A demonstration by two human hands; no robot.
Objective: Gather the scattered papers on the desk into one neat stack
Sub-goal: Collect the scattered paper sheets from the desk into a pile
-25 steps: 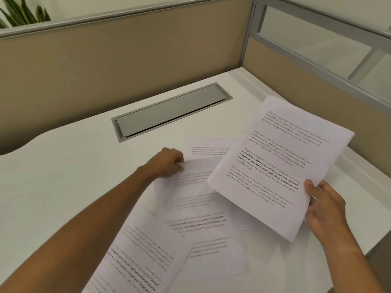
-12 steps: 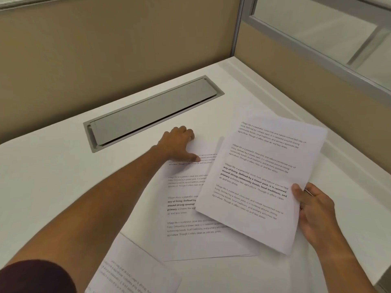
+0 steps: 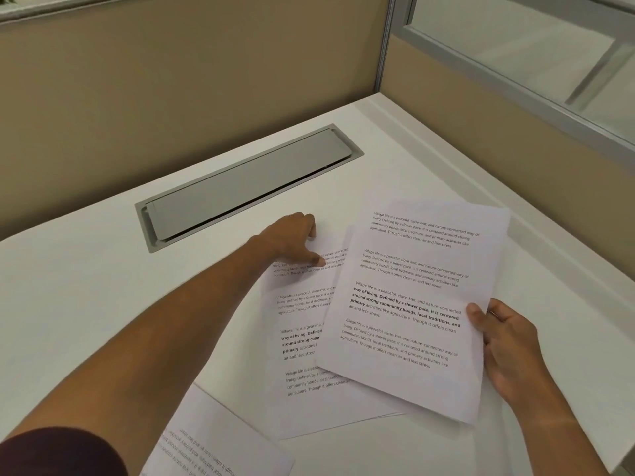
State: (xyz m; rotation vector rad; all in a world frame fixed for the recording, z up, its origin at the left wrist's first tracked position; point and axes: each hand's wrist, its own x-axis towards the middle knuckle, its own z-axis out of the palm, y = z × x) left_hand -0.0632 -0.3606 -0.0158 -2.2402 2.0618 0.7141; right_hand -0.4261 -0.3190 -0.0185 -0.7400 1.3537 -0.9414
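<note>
The tabletop is white, walled by partitions at the back and right, with a grey cable hatch set flush near the back; bare room lies wide to the left and in front of the hatch, while the right edge runs close beside the papers. A pile lies flat in the middle, its long axis running from the person toward the hatch, its far end under the left hand; that hand is nearer to it than the other, pressing the top corner with thumb and curled fingers, whether pinching a sheet or only pinning it I cannot tell. The right hand grips a held sheaf by its right edge, thumb on top, tilted and overlapping the pile's right side; it seems to hang just above it. A loose sheet lies apart at the near edge, printed side turned the other way. The coming move likely turns on sliding the pile rightward beneath the sheaf; the long axes nearly agree, so little turning is needed.
</note>
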